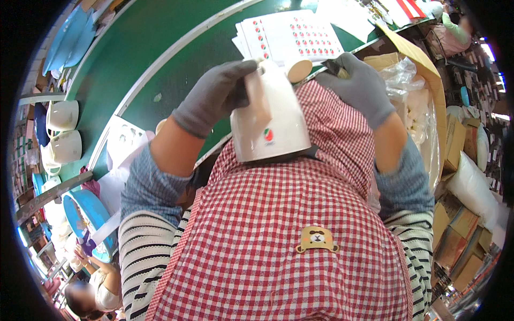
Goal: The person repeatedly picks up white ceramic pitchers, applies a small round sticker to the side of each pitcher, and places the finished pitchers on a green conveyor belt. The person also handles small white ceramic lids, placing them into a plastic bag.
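Note:
A tapered white ceramic jug sits over my lap, its wide end toward me, with a small red and green decal on its side. My left hand, in a grey glove, is closed at the jug's left side on a blurred, pale beige flat piece that lies across the jug. My right hand, also gloved, is closed on a small dark thing whose kind I cannot make out. Between that hand and the jug shows a round beige piece. Decal sheets with red and green marks lie just beyond.
A green work surface with pale rails stretches left. White mugs stand at far left, near a blue basin and another person. At right is an open carton with plastic-wrapped contents; more cardboard boxes lie beyond.

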